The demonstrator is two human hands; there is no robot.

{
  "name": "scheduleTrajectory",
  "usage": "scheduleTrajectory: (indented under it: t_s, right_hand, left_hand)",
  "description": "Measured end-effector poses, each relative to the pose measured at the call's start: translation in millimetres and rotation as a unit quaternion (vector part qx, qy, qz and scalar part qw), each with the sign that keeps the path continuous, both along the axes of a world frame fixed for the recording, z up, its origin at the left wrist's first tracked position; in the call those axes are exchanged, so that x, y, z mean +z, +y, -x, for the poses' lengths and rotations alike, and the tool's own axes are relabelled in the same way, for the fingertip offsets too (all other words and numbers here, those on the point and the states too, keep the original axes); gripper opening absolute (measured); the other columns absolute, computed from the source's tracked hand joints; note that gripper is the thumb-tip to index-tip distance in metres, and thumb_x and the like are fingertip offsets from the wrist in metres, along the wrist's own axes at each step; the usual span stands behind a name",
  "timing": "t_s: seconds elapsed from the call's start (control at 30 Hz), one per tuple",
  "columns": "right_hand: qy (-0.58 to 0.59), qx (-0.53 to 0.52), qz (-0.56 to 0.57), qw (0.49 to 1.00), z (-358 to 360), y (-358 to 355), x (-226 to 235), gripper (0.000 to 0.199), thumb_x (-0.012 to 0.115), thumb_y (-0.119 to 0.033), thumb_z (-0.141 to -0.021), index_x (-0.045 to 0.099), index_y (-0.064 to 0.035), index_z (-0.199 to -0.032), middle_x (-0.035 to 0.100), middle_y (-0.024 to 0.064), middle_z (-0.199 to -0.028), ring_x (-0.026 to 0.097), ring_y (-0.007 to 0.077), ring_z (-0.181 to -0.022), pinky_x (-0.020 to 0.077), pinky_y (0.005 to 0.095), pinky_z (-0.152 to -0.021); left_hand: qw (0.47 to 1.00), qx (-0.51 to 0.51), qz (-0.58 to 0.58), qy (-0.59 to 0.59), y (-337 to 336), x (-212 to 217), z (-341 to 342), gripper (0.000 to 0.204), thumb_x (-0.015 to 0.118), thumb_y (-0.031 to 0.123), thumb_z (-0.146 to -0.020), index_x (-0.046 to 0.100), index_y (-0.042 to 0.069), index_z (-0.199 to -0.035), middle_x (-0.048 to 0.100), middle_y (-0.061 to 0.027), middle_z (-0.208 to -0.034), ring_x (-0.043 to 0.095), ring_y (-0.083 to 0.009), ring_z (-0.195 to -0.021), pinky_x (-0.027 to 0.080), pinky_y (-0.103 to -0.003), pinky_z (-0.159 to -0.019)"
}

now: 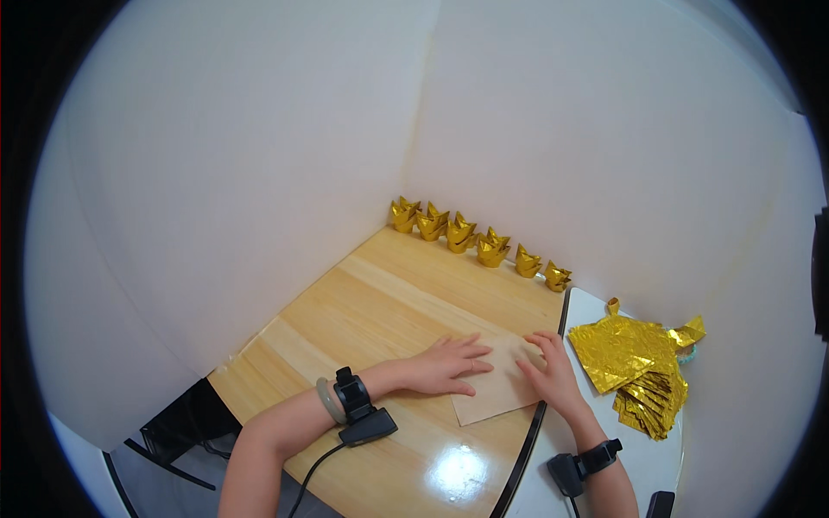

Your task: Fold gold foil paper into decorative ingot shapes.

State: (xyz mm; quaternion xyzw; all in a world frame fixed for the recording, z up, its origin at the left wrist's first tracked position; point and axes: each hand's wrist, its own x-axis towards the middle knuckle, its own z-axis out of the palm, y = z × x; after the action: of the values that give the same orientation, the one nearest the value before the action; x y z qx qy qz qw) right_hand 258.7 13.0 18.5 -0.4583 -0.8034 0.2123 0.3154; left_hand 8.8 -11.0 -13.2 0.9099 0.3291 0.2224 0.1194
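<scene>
Wooden table [380, 302]: left hand [445, 367] and right hand [553, 371] flat on tan paper sheet [496, 388].

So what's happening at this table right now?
A person has both hands flat on a tan paper sheet lying on a wooden table: the left hand presses its left part, the right hand its right edge. Neither hand closes a grip on it. A row of folded gold paper pieces lines the far edge by the white wall. A stack of gold foil sheets sits on a white surface to the right.
</scene>
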Motion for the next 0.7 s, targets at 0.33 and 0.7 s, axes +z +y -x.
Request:
scheduleTrajectory:
  t_s: [0.33, 0.7]
  right_hand:
    - [-0.170, 0.173, -0.086, 0.966, -3, -18, 3, 0.053, 0.074, -0.035, -0.075, 0.057, -0.0083, -0.118, 0.054, 0.0100, -0.124, 0.048, 0.0295, -0.114, 0.0417, 0.0370, -0.096]
    - [-0.207, 0.068, -0.176, 0.960, 2, -21, -3, 0.037, 0.070, -0.039, -0.077, 0.066, -0.0119, -0.102, 0.067, 0.0056, -0.091, 0.063, 0.0222, -0.081, 0.0523, 0.0347, -0.067]
  left_hand:
    - [0.983, -0.058, 0.145, -0.095, 12, -4, 12, 0.032, 0.066, 0.022, -0.083, 0.061, 0.009, -0.112, 0.048, -0.0124, -0.129, 0.040, -0.0331, -0.122, 0.032, -0.040, -0.103]
    - [0.997, 0.074, 0.020, 0.009, -13, 20, 1, 0.062, 0.079, 0.038, -0.068, 0.054, 0.004, -0.114, 0.046, -0.0158, -0.128, 0.039, -0.0325, -0.121, 0.033, -0.040, -0.102]
